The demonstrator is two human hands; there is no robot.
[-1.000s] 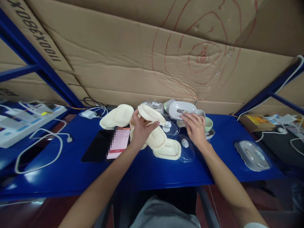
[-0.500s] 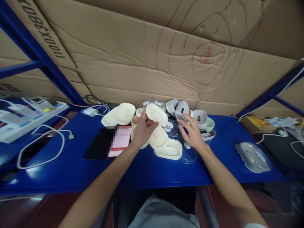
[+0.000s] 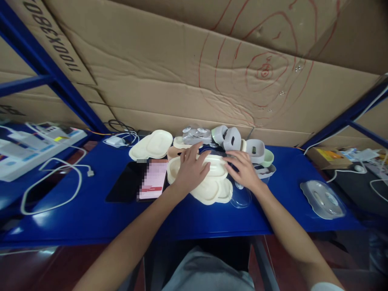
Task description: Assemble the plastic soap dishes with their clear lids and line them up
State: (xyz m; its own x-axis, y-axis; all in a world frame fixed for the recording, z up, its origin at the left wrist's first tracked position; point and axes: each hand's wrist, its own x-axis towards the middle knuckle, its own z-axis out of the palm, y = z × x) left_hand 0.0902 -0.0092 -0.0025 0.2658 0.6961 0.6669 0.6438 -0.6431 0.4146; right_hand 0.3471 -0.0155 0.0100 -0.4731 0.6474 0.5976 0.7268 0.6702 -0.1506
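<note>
A cream oval dish (image 3: 216, 166) lies on a pile of similar shallow cream dishes, between my two hands. My left hand (image 3: 191, 170) is open, its spread fingers over the dish's left side. At the right edge, my right hand (image 3: 243, 169) is open too, its outstretched fingertips touching or very near the rim. Below the top dish sits another cream dish (image 3: 207, 190), partly overlapping others. A clear plastic lid (image 3: 241, 198) lies under and beside my right hand. Pinkish and cream pieces behind my left hand are partly hidden.
Grey slotted holders (image 3: 232, 139) stand at the back, near clear plastic pieces (image 3: 197, 135). More cream dishes (image 3: 159, 144) lie back left, above a phone (image 3: 152, 180). A clear-covered case (image 3: 323, 200) sits far right. White cable (image 3: 80, 182) loops at left; cardboard (image 3: 151, 60) walls the back.
My left hand has lowered the raised cream dish to the right onto the pile and opened off it. My right hand has shifted slightly left toward its edge.
</note>
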